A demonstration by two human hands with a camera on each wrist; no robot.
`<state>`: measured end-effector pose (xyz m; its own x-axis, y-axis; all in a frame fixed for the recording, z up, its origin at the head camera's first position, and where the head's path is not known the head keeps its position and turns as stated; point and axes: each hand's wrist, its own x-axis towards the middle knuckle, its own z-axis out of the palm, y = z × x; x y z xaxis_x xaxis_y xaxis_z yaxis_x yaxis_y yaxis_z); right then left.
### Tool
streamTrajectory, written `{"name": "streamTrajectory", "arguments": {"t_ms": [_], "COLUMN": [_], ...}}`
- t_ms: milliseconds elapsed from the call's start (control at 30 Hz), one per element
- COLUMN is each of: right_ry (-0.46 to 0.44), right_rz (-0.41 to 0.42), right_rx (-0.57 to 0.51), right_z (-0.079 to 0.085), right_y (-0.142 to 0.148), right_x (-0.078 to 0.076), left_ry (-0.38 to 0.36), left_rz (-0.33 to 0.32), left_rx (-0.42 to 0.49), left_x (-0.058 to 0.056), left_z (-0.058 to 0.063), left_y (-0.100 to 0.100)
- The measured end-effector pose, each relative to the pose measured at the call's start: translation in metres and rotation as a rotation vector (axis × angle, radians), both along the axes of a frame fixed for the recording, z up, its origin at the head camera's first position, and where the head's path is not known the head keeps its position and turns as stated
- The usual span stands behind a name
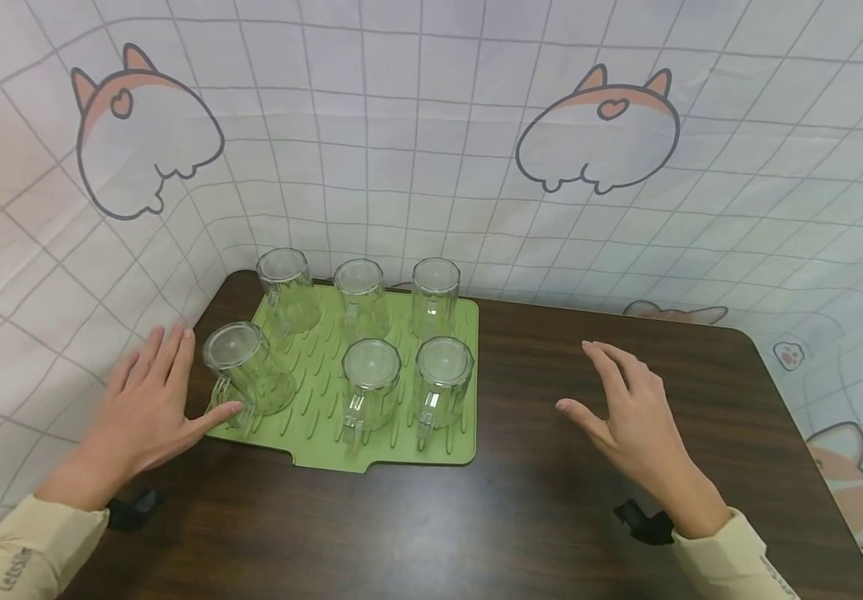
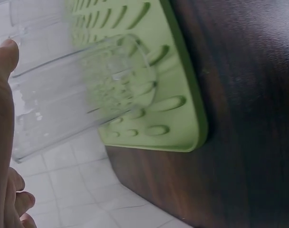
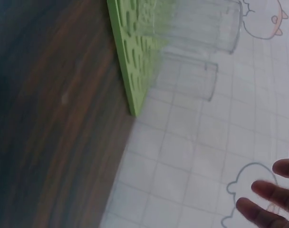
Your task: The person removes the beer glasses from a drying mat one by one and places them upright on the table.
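Several clear glass mugs stand upside down in two rows on a green drying mat (image 1: 318, 417). My left hand (image 1: 149, 404) is spread beside the front-left glass mug (image 1: 258, 375), its thumb overlapping that mug's handle in the head view. In the left wrist view the same glass mug (image 2: 82, 95) stands near the mat's corner, with my left hand (image 2: 2, 118) alongside. My right hand (image 1: 637, 417) hovers over the table to the right of the mat, fingers loosely bent, holding nothing. Nearest to it is the front-right glass mug (image 1: 442, 383).
The dark wooden table (image 1: 521, 517) carries the mat on its left side. A white gridded cloth (image 1: 401, 125) with cartoon animals hangs behind and along both sides. More mugs stand along the back row, such as the back-right glass mug (image 1: 434, 300).
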<state>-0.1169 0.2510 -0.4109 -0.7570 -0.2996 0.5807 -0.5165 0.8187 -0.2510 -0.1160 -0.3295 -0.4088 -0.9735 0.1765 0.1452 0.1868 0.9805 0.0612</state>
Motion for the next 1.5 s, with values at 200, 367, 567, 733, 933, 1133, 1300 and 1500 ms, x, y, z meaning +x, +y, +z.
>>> {"name": "streamTrajectory", "arguments": {"t_ms": [200, 367, 567, 733, 933, 1133, 1300, 1500], "right_ry": [-0.067, -0.087, -0.073, -0.048, -0.132, -0.229, -0.319, -0.449], "right_rz": [0.022, 0.033, 0.049, 0.099, 0.16, 0.23, 0.302, 0.348], "right_rx": [-0.089, -0.128, -0.19, -0.3, -0.421, -0.571, -0.747, -0.91], "right_z": [-0.01, -0.021, -0.036, -0.049, -0.061, -0.07, -0.075, -0.078], "right_y": [-0.01, -0.02, -0.035, -0.051, -0.068, -0.083, -0.097, -0.109], "right_x": [0.003, 0.005, 0.008, 0.007, 0.008, 0.008, 0.008, 0.009], "left_ry": [-0.011, -0.023, -0.057, -0.073, -0.089, -0.171, -0.217, -0.291], "left_rz": [0.007, -0.001, 0.019, 0.021, 0.011, 0.013, 0.006, 0.007], "left_rx": [0.014, 0.016, 0.056, 0.089, 0.089, 0.05, 0.041, 0.06], "left_x": [0.002, 0.004, 0.005, 0.005, 0.002, -0.001, -0.002, -0.003], "left_z": [-0.015, -0.029, -0.045, -0.057, -0.071, -0.078, -0.082, -0.088], "left_y": [-0.002, -0.002, -0.003, -0.004, -0.005, -0.004, -0.005, -0.006]}}
